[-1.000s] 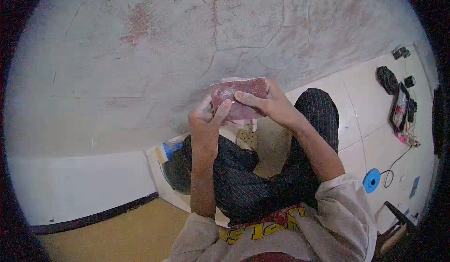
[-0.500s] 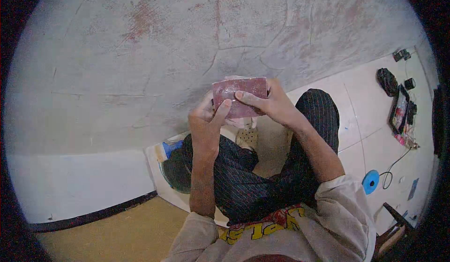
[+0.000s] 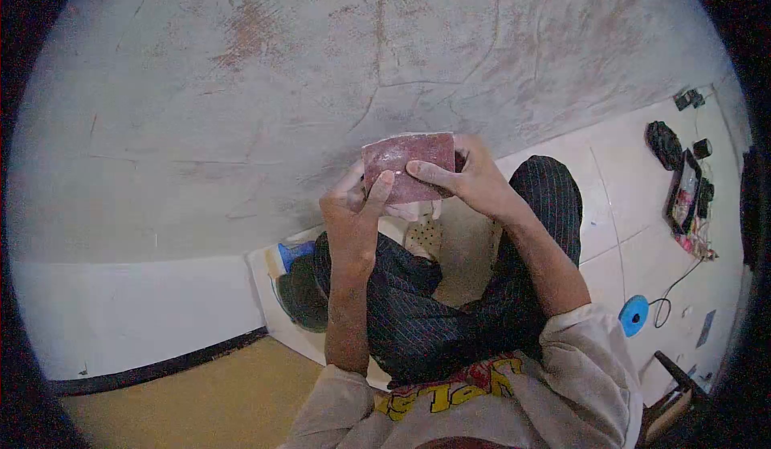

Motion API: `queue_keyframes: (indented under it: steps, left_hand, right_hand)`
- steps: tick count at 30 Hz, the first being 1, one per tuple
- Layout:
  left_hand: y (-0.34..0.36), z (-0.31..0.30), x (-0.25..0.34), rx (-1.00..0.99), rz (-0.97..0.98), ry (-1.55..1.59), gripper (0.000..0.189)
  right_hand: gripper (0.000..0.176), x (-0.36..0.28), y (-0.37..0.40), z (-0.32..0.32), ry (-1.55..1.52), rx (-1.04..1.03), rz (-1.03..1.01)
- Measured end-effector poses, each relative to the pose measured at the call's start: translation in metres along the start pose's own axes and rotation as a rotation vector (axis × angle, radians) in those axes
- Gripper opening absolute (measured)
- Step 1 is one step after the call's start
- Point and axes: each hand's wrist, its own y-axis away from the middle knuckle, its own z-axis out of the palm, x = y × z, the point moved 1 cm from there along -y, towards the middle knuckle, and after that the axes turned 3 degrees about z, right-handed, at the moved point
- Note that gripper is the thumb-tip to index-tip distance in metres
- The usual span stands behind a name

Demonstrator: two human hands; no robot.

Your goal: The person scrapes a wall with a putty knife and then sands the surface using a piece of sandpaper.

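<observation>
A reddish-brown sheet of sandpaper [image 3: 401, 152], dusted with white powder, is held up between both hands in front of the wall. My left hand [image 3: 353, 192] grips its left side, the thumb pressed flat on the near face. At the right side my right hand [image 3: 474, 177] pinches it, thumb laid across the middle. Behind the sheet the other fingers are mostly hidden; a few pale, dusty fingertips show under its lower edge. Past the sheet rises the grey wall [image 3: 241, 112], streaked with reddish patches and thin raised lines.
At the left knee are a brush with a blue handle [image 3: 295, 252] and a dark round container [image 3: 303, 296]. On the white tiled floor [image 3: 598, 216] to the right lie a black bag [image 3: 663, 145], a black tray [image 3: 685, 192] of small items, a blue disc [image 3: 634, 316] and a cable.
Both hands keep their hold on the sandpaper, with only a very slight shift of the right thumb. The camera view has moved a little.
</observation>
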Motion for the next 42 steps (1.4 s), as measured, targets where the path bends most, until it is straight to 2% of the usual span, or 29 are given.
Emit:
queue_keyframes:
  steps: [2,4,7,11,15,17,19,21,22,23,24,26,28,32,34,35,36,37,38,40,42]
  left_hand:
    - [-0.001,-0.001,-0.003,-0.014,-0.022,0.024,0.034]
    - [-0.004,-0.002,-0.008,0.067,-0.002,-0.097,0.034]
    - [0.0,0.001,0.001,0.004,0.065,-0.079,0.034]
    - [-0.001,0.001,0.002,0.019,0.054,-0.144,0.033]
    - [-0.001,0.0,0.0,0.017,0.136,-0.212,0.031]
    - [-0.001,-0.003,-0.009,0.04,0.158,-0.249,0.03]
    - [-0.003,-0.006,-0.014,0.085,0.361,-0.775,0.027]
    - [-0.002,-0.003,-0.014,0.06,0.371,-0.887,0.027]
    - [-0.002,-0.001,-0.013,0.04,0.379,-1.0,0.027]
    - [-0.002,0.0,-0.013,0.035,0.379,-1.0,0.027]
    - [-0.002,0.0,-0.013,0.034,0.336,-0.904,0.028]
    - [-0.003,-0.001,-0.014,0.033,0.295,-0.807,0.028]
    - [-0.004,-0.008,-0.021,0.11,0.379,-0.925,0.03]
    - [-0.007,-0.011,-0.029,0.128,0.455,-0.871,0.031]
    - [-0.005,-0.001,-0.011,0.091,0.236,-0.698,0.035]
    - [-0.007,-0.002,-0.016,0.086,0.236,-0.696,0.035]
    - [-0.011,-0.003,-0.02,0.125,0.342,-0.739,0.036]
    - [-0.012,-0.003,-0.023,0.163,0.449,-0.781,0.037]
    - [-0.01,-0.004,-0.024,0.157,0.448,-0.779,0.037]
    - [-0.006,0.002,-0.007,0.127,0.25,-0.667,0.039]
    - [-0.004,0.003,-0.001,0.104,0.196,-0.626,0.037]
  right_hand:
    - [0.027,0.001,-0.001,0.0,0.023,0.003,-0.005]
    - [0.027,-0.001,0.0,0.0,0.004,0.003,0.008]
    - [0.026,0.004,-0.003,0.001,-0.009,0.007,-0.01]
    - [0.025,-0.007,0.001,0.0,0.031,0.025,-0.008]
    - [0.026,0.003,-0.002,0.001,0.038,0.016,-0.046]
    - [0.028,0.003,0.0,0.005,-0.005,-0.004,0.017]
    - [0.029,0.009,-0.003,0.015,-0.05,0.052,-0.038]
    - [0.031,0.015,-0.006,0.021,-0.095,0.112,-0.093]
    - [0.032,0.018,-0.006,0.023,0.032,0.158,-0.025]
    - [0.033,0.021,-0.006,0.024,0.159,0.204,0.044]
    - [0.033,0.024,-0.007,0.026,0.158,0.206,0.046]
    - [0.036,0.027,-0.007,0.029,0.027,0.173,0.002]
    - [0.035,0.021,-0.005,0.025,0.093,0.173,-0.015]
    - [0.032,0.03,-0.01,0.024,0.175,0.17,-0.077]
    - [0.031,0.02,-0.005,0.027,0.09,0.174,-0.015]
    - [0.03,0.017,-0.002,0.029,0.001,0.175,0.048]
    - [0.03,0.02,-0.003,0.032,0.002,0.181,0.05]
    - [0.03,0.026,-0.005,0.034,-0.033,0.337,-0.061]
    - [0.03,0.029,-0.004,0.034,-0.067,0.492,-0.173]
    - [0.034,0.02,-0.003,0.02,-0.208,0.702,-0.245]
    - [0.036,0.009,-0.004,-0.011,-0.178,1.015,-0.416]
